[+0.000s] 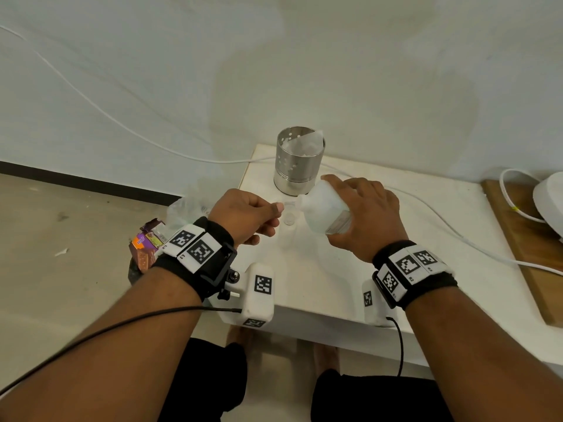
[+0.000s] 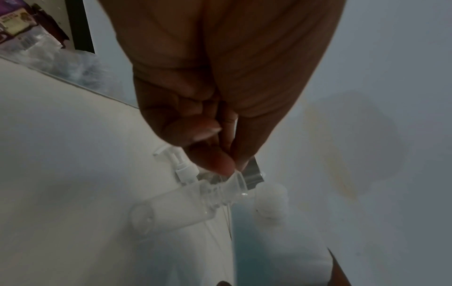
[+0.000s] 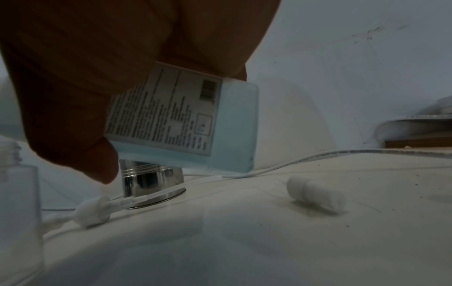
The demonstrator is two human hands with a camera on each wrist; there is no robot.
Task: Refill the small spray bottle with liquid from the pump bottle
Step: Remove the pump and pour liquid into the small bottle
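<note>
Holder (image 1: 298,161) shiny perforated metal; spray bottle (image 2: 176,205) clear plastic; pump bottle (image 3: 234,123) translucent plastic, paper label.

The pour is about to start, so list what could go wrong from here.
1. The small spray bottle has a narrow neck, and the right hand tilts the much wider pump bottle at it. Liquid may miss and run onto the table.
2. The left hand pinches only the small bottle's top, so a nudge could tip it.
3. A white cable lies nearby, and a spill might reach it.
</note>
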